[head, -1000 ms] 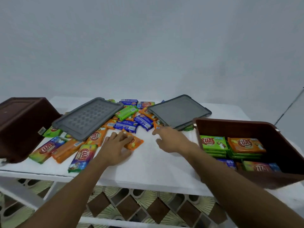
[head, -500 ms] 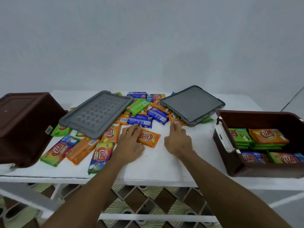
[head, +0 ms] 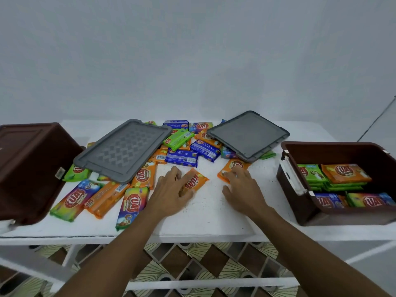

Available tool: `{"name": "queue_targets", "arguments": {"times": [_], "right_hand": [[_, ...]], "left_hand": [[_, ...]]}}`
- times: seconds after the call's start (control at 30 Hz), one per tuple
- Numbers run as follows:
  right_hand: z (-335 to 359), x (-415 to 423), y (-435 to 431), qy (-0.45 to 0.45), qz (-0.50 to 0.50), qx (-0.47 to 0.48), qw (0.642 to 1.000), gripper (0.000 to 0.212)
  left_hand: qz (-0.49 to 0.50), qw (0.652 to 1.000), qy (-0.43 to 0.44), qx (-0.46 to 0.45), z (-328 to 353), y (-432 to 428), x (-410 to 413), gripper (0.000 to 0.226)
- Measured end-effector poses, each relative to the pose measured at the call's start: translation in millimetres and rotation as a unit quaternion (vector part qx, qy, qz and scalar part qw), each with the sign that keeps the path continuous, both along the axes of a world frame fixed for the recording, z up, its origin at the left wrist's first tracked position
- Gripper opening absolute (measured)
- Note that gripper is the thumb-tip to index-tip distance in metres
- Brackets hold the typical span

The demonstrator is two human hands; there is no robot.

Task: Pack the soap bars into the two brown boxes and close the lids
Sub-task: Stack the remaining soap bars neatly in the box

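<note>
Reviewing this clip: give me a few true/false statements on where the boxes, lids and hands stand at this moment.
1. The left lid and the right lid lie on the loose bars, not on a box. True.
2. The right box is empty. False: it holds green bars and orange ones, among others.
3. The left hand touches an orange bar, and the right hand touches a second orange bar. True.
4. The left box stands upright with its opening up. False: it lies tipped, with its opening out of view.
</note>
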State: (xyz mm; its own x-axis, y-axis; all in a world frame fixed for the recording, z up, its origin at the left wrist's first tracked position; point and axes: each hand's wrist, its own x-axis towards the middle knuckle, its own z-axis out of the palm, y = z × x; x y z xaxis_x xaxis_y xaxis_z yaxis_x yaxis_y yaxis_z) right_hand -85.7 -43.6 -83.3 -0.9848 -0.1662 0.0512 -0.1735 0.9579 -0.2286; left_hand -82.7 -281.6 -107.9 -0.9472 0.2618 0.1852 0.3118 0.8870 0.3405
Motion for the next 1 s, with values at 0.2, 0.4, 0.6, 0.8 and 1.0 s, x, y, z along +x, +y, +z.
{"name": "queue_targets", "arguments": {"times": [0.2,0.4,0.6,0.8,1.0], "right_hand": [[8.1,16.7,19.6,-0.005,0.014,-0.096,0.995,0.027],[6.3,14.3,18.4,-0.024,-0.060,-0.065,0.996,0.056],[23.3,-2.6,1.1,-0.107,-0.077,-0.045,0.990,0.092],[60.1,-10.5,6.4,-0.118,0.006,0.053,0.992,0.084],[112.3,0.0,33.6,-0.095,0.114,0.125,0.981,0.083]], "left_hand": [[-0.051,0.995,-0.073,0.048,15.1,4.3,-4.6,0.045],[-0.094,0.982,-0.160,-0.018,37.3,7.0,-12.3,0.073],[-0.153,0.959,-0.174,-0.165,49.0,3.7,-21.5,0.077],[-0.125,0.971,-0.147,-0.143,40.5,12.9,-22.6,0.075],[-0.066,0.984,-0.161,-0.031,47.6,35.6,-19.4,0.070]]}}
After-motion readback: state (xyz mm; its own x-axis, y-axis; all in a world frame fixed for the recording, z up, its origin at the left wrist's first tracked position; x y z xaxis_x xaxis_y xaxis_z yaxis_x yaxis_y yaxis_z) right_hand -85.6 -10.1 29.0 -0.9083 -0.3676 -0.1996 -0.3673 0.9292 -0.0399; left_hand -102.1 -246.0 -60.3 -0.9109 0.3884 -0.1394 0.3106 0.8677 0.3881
